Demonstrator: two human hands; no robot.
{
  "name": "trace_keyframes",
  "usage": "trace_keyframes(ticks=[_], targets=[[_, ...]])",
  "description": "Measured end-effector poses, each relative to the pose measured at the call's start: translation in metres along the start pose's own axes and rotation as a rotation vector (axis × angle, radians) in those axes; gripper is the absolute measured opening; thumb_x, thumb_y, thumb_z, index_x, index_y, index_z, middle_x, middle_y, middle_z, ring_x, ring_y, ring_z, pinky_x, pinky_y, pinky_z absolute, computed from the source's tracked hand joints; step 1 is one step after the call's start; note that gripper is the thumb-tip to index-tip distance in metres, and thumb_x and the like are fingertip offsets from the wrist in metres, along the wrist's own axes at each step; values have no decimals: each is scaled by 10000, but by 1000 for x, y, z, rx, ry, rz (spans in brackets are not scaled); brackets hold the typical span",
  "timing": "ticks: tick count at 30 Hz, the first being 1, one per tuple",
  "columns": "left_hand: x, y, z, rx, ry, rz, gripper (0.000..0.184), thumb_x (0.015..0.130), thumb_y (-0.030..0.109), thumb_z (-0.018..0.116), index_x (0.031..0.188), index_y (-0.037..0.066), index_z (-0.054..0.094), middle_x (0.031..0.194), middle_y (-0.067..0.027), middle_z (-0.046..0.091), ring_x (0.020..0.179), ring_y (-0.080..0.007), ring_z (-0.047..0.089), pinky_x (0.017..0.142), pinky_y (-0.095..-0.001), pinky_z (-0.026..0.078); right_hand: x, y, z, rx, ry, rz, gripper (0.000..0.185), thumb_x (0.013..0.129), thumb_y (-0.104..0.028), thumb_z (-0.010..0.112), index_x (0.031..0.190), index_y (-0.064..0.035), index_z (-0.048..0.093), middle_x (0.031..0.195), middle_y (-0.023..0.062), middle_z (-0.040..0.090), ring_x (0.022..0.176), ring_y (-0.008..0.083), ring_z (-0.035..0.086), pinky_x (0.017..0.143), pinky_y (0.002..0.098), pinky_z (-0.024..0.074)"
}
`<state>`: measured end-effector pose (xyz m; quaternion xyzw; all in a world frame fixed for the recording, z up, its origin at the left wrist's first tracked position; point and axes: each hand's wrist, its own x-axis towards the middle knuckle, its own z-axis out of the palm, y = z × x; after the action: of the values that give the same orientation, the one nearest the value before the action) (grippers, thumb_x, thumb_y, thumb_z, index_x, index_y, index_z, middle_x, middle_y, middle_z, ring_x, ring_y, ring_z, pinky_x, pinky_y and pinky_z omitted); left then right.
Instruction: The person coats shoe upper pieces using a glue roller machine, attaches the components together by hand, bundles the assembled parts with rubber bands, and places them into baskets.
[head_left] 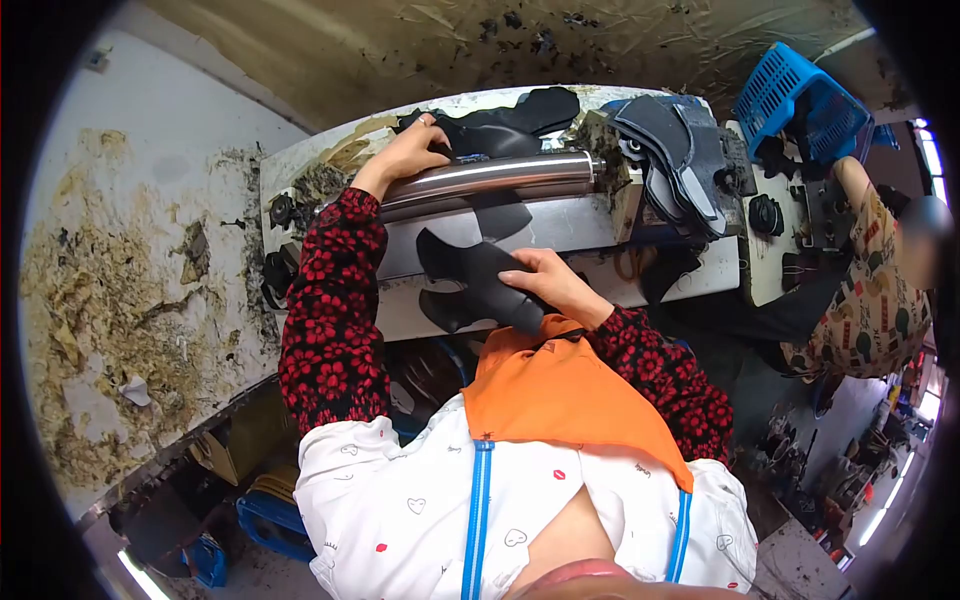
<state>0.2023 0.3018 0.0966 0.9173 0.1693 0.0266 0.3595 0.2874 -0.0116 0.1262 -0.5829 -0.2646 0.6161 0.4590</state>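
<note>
My right hand (558,287) pinches the edge of a black, curved, leather-like cut piece (470,275) with pointed lobes, held in front of the machine close to my apron. Beyond the shiny metal roller (490,178), my left hand (408,155) has its fingers bent onto dark cut pieces (490,135) lying there; its fingertips are partly hidden. Another black piece (500,218) lies on the pale metal plate just in front of the roller, its far end out of sight beneath it.
Stacked dark and grey cut pieces (665,150) lie right of the roller. A glue-stained white table (130,260) stands at left. At right, another person (870,270) reaches toward a blue plastic basket (785,95). An orange apron (575,390) covers my front.
</note>
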Motion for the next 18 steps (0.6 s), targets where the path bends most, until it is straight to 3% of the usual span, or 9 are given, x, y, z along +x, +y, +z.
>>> trace_keyframes(ticks=[6, 10, 11, 15, 18], targets=[[8, 32, -25, -258, -15, 109, 146, 790, 87, 575, 878, 23, 672, 1099, -123, 526, 851, -288, 543, 754, -333, 445, 7, 8, 7, 177, 195, 148, 122, 862, -93, 612, 916, 12, 642, 809, 22, 629, 675, 72, 537, 619, 195, 445], [8, 25, -28, 336, 20, 73, 147, 785, 80, 587, 897, 29, 667, 1112, -124, 546, 861, -286, 559, 750, -346, 444, 3, -27, 12, -184, -13, 53, 186, 868, -85, 591, 1009, 17, 657, 860, 37, 659, 726, 101, 568, 669, 225, 469], [6, 18, -24, 339, 19, 78, 147, 785, 80, 587, 897, 29, 667, 1112, -124, 546, 861, -286, 559, 750, -346, 444, -1, -33, 13, -182, -9, 50, 186, 868, -85, 591, 1009, 17, 657, 860, 37, 659, 726, 101, 568, 669, 225, 469], [-9, -22, 12, 230, 154, 159, 140, 778, 20, 557, 871, 34, 662, 1079, -114, 554, 803, -311, 567, 745, -343, 456, -28, -47, 12, -140, -280, -409, 266, 873, -79, 563, 1104, 25, 645, 931, 59, 685, 778, 120, 582, 724, 241, 474], [-5, 3, -11, 48, 51, 77, 142, 797, 44, 555, 877, 39, 673, 1123, -137, 551, 869, -327, 574, 778, -354, 463, -19, -15, 1, -171, -94, -287, 275, 862, -70, 567, 1108, 18, 652, 974, 73, 689, 811, 132, 593, 750, 243, 474]])
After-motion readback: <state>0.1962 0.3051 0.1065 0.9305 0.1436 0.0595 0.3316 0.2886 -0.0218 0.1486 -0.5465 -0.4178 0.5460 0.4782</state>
